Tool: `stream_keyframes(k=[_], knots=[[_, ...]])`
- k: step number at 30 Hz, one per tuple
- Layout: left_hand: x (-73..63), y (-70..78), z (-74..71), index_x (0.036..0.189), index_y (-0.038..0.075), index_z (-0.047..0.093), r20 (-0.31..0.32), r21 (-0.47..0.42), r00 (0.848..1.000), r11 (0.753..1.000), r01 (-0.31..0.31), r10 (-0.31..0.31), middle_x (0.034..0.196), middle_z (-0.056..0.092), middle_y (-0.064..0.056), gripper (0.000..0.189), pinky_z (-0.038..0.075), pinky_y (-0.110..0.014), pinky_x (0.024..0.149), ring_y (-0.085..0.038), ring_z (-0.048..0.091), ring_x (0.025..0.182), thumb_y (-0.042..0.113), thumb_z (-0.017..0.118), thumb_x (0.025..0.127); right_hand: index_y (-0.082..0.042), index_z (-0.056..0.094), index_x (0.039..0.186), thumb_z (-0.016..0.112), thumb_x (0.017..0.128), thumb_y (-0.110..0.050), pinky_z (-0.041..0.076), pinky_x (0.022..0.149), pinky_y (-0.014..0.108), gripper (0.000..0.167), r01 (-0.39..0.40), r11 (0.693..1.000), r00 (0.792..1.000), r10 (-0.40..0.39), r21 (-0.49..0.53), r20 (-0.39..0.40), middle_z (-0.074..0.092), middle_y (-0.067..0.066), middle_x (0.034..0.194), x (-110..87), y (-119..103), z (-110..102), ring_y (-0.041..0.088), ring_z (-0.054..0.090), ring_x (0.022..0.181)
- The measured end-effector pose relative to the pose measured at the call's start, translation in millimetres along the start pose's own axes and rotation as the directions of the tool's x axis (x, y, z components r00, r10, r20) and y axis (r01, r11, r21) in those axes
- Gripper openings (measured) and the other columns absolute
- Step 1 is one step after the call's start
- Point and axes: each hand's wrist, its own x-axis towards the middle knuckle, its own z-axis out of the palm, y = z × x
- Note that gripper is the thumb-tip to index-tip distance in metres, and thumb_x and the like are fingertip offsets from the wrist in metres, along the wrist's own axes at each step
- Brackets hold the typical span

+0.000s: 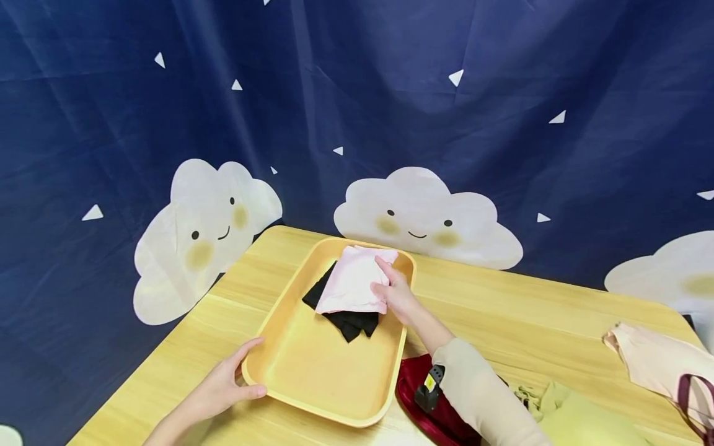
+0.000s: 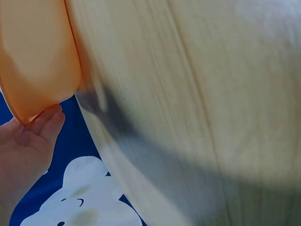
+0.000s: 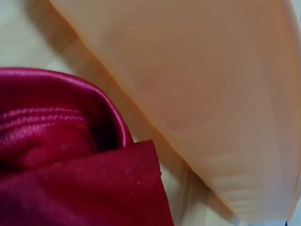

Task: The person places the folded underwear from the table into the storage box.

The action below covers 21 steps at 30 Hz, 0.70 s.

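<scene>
A yellow-orange plastic tray (image 1: 312, 365) stands on the wooden table. In it, towards the far end, lies a folded pale pink garment (image 1: 352, 282) on top of a folded black garment (image 1: 348, 323). My right hand (image 1: 398, 296) rests on the right side of the pink garment, index finger stretched out and thumb apart; its other fingers are mostly hidden. At the tray's near left corner my left hand (image 1: 229, 383) grips the rim. In the left wrist view, the fingers of the left hand (image 2: 35, 136) bend against the tray's corner (image 2: 42, 70). The right wrist view does not show the right hand.
A dark red satiny garment (image 3: 80, 183) lies right beside the tray, partly under my right forearm. Farther right are a yellow-green cloth (image 1: 586, 421) and a pale peach garment (image 1: 658, 359) with a maroon strap (image 1: 685, 399). A blue cloud-print curtain (image 1: 390, 93) hangs behind the table (image 1: 491, 310).
</scene>
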Motion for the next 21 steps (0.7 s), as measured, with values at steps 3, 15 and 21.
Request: stream_keyframes(k=[3,15,21], knots=[[0.3,1.1,-0.3,0.137,-0.011,0.022,0.006,-0.001,1.000,1.000,-0.013,0.013,0.136,0.026,-0.038,0.080,0.042,-0.033,0.092,-0.046,0.037,0.118,0.012,0.071,0.079,-0.002,0.024,0.143,0.051,0.087,0.004,0.034,0.101,0.038,0.063,0.008,0.985,1.000,-0.011,-0.172,-0.018,0.021,0.017,0.148,2.9,1.4,1.1,0.027,0.033,0.126],[2.2,1.5,0.0,0.138,-0.010,0.019,0.017,0.006,1.000,1.000,0.022,-0.022,0.138,0.023,-0.038,0.086,0.039,-0.022,0.093,-0.046,0.035,0.122,0.017,0.073,0.077,0.010,0.017,0.141,0.051,0.092,-0.017,0.020,0.108,0.045,0.065,-0.120,0.820,0.992,0.082,-0.559,-0.093,0.023,0.025,0.145,0.7,-0.4,9.1,0.035,0.021,0.134],[0.5,5.8,-0.4,0.138,-0.009,0.022,-0.007,0.064,0.999,0.997,0.033,-0.032,0.137,0.026,-0.037,0.089,0.038,-0.018,0.091,-0.043,0.039,0.120,0.019,0.076,0.074,0.004,0.024,0.141,0.047,0.093,-0.026,0.034,0.097,0.052,0.062,0.013,0.590,0.999,-0.050,-0.808,-0.021,0.022,0.039,0.138,-1.7,10.5,11.4,0.046,0.035,0.123]])
